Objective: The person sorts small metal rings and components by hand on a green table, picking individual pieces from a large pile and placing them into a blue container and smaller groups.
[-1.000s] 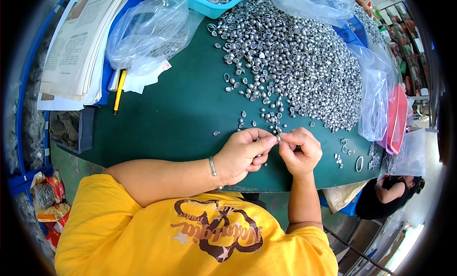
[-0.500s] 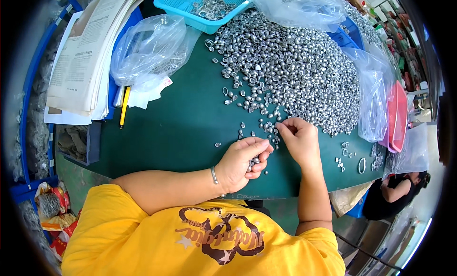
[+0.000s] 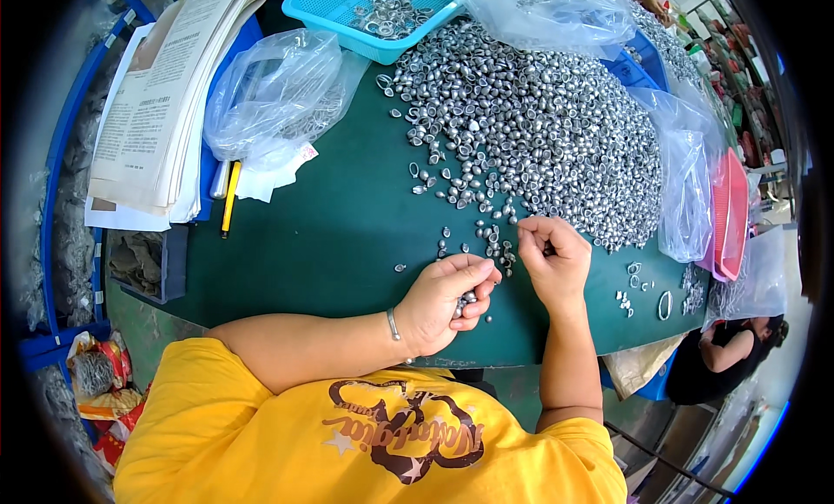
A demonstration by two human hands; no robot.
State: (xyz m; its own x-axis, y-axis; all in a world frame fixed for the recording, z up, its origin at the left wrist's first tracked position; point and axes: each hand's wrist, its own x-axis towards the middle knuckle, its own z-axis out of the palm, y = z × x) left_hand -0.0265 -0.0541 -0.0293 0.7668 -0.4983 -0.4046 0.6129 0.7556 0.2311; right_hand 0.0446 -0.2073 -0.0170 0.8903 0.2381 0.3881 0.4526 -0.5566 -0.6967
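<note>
A wide heap of small silvery, hollow, cup-shaped metal pieces [image 3: 539,130] covers the far right part of the green table [image 3: 330,235]. My left hand [image 3: 430,308] is curled, palm inward, around several of these pieces, which show between its fingers. At the heap's near edge is my right hand [image 3: 559,265], its thumb and fingers bent together. A dark metal piece [image 3: 548,248] shows inside its curl; what the fingertips pinch is too small to make out. A few loose metal pieces [image 3: 495,243] lie between the two hands.
A blue basket [image 3: 382,49] of metal rings stands at the far side. Clear plastic bags [image 3: 278,96], stacked papers [image 3: 148,113] and a yellow cutter [image 3: 230,200] are on the left. A red basket [image 3: 728,213] and loose rings [image 3: 665,305] are right. A person [image 3: 717,356] sits beyond.
My right hand has shifted a little to the right, away from my left hand, and its fingers have curled in more. My left hand stays almost in place around its pieces.
</note>
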